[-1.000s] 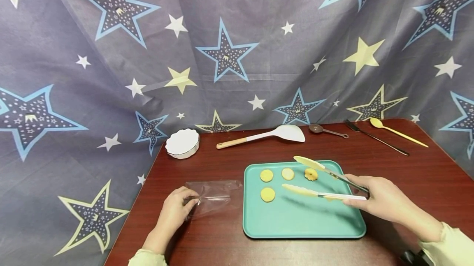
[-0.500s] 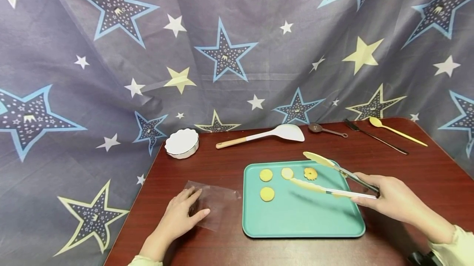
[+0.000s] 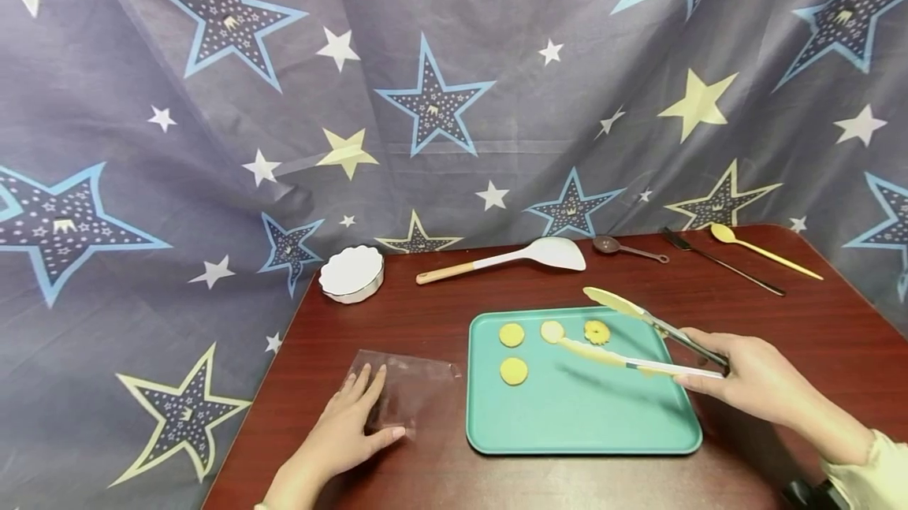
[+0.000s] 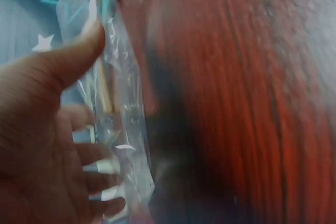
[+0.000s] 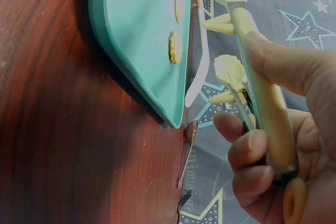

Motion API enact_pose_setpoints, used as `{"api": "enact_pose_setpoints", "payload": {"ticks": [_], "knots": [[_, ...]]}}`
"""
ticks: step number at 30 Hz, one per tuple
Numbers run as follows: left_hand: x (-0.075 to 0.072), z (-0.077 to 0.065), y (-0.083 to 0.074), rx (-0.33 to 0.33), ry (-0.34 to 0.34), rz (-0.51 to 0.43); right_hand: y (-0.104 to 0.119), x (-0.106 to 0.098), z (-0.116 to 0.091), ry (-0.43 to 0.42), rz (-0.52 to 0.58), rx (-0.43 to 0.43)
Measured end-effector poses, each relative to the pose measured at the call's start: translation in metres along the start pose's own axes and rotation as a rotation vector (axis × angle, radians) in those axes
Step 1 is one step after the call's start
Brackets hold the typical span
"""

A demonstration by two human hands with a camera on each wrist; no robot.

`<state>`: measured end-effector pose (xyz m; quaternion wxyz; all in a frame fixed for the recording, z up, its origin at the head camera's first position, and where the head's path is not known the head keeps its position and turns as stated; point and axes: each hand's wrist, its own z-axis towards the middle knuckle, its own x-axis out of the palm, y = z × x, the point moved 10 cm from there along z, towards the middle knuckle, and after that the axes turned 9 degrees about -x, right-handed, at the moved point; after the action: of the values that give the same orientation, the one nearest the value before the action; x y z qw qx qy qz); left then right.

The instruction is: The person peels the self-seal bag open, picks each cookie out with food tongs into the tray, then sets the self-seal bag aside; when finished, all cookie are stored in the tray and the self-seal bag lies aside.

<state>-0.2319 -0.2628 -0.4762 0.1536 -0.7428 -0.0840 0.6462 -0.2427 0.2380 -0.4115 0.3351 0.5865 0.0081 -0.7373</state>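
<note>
My left hand point(image 3: 344, 427) lies with spread fingers on a clear plastic bag point(image 3: 418, 388), left of the tray. In the left wrist view, the crinkled bag point(image 4: 128, 93) stands along the fingertips. My right hand point(image 3: 752, 380) grips a pair of tongs point(image 3: 603, 354) with yellow tips and metal arms. Their arms are spread over the tray's right part, and nothing is between the tips. On the teal tray point(image 3: 567, 447) lie several cookies: round ones point(image 3: 514, 371) at the left and a flower-shaped one point(image 3: 597, 332) near the far edge. The right wrist view shows fingers and thumb around the tongs point(image 5: 268, 114).
Behind the tray lie a white spatula point(image 3: 556, 254) with a wooden handle, a brown measuring spoon point(image 3: 631, 250), a dark fork point(image 3: 720, 260) and a yellow spoon point(image 3: 766, 251). White fluted dishes point(image 3: 352, 273) stand at the back left. A starry cloth point(image 3: 454, 84) hangs behind the table.
The left hand has gone from pinching the bag's edge to lying flat with spread fingers on it, and the bag has flattened. The tongs have moved slightly right.
</note>
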Motion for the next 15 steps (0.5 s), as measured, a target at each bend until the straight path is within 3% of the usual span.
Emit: {"api": "enact_pose_setpoints", "payload": {"ticks": [4, 8, 12, 15], "knots": [[0.0, 0.008, -0.004, -0.024, -0.088, 0.049, 0.0, 0.0, -0.001, -0.017, 0.005, -0.01], [-0.004, 0.009, -0.01, -0.031, -0.137, 0.035, 0.0, 0.001, -0.002, -0.029, -0.006, -0.016], [-0.007, 0.006, -0.016, -0.031, -0.126, 0.007, -0.003, -0.003, -0.004, -0.038, -0.034, 0.005], [-0.003, 0.002, -0.02, -0.012, -0.071, 0.016, -0.005, -0.009, -0.005, -0.062, -0.049, 0.017]]}}
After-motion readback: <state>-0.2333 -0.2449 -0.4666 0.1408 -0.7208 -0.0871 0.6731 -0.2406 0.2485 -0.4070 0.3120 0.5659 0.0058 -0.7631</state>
